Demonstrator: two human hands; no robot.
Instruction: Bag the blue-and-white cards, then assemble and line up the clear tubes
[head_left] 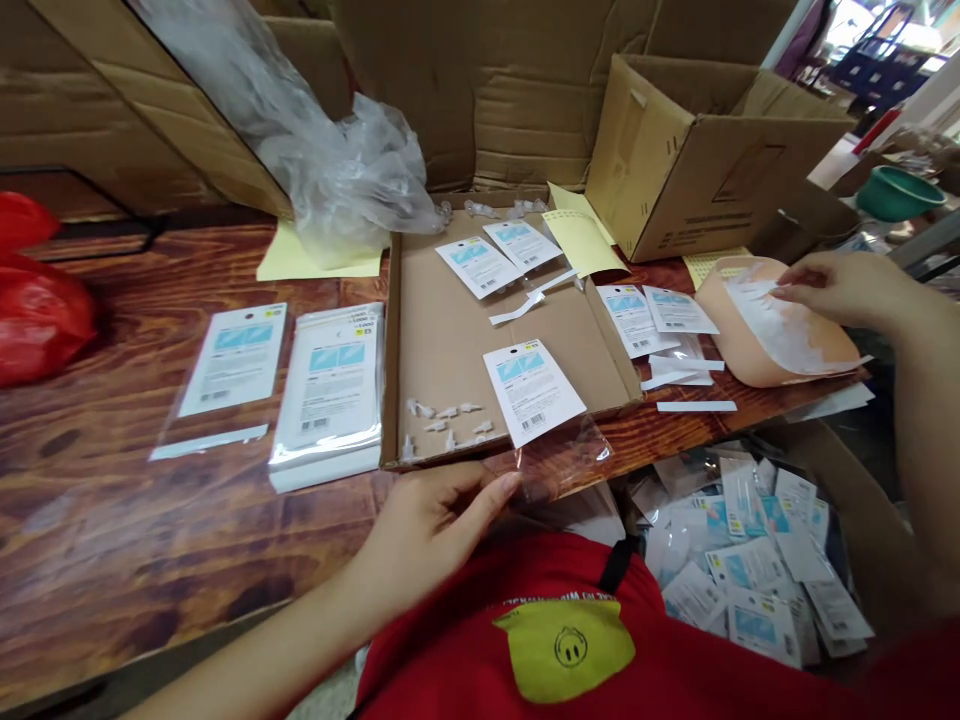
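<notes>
My left hand (439,525), at the tray's near edge, pinches the open end of a clear plastic bag (562,455). Inside that bag sits a white printed header card (534,392) with blue pictures, resting over the tray's rim. Off to the right, my right hand (836,288) has its fingers pressed together above a peach-coloured curved holder (742,340). White strips or scraps (787,325) are heaped on that holder; whether the fingertips hold one cannot be made out. Small translucent nozzle-like pieces (448,415) lie in the cardboard tray (431,340).
A stack of bagged cards (330,385) and a single bagged card (236,365) lie left of the tray. Peeled white strips (696,406) lie at right. Below the table edge, a box holds many packets (757,560). A cardboard box (712,165) stands behind.
</notes>
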